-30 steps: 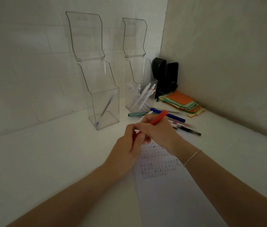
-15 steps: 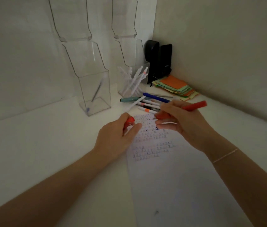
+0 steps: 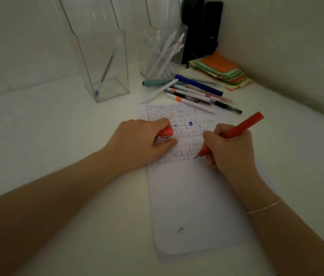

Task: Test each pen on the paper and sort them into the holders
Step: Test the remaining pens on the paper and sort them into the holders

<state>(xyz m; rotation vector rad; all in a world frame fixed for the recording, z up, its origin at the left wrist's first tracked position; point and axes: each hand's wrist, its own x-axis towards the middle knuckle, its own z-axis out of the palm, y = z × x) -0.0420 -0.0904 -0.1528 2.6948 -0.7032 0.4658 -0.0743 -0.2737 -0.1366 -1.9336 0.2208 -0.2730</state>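
Pen-testing is the step we judge to be in hand: the red pen (image 3: 234, 132) sits in our right hand (image 3: 230, 150), fingers wrapped round its barrel in a writing grip, its tip at or just above the paper (image 3: 187, 196) at the end of the lowest row of small test marks; we cannot tell whether it touches. Our left hand (image 3: 139, 144) rests on the paper's left edge, fingers curled round the pen's red cap (image 3: 166, 132). Both forearms reach in from the near edge, and the right wrist is low over the sheet.

Next, we think, comes a short stroke to see whether ink flows, then recapping and dropping the pen into a holder.

Beyond the paper lies a loose pile of pens (image 3: 193, 92) on the table (image 3: 47, 136). Behind it stand two clear holders: the left holder (image 3: 107, 76) with one pen, the right holder (image 3: 163, 54) with several white ones. Coloured sticky notes (image 3: 220, 70) lie in the corner.
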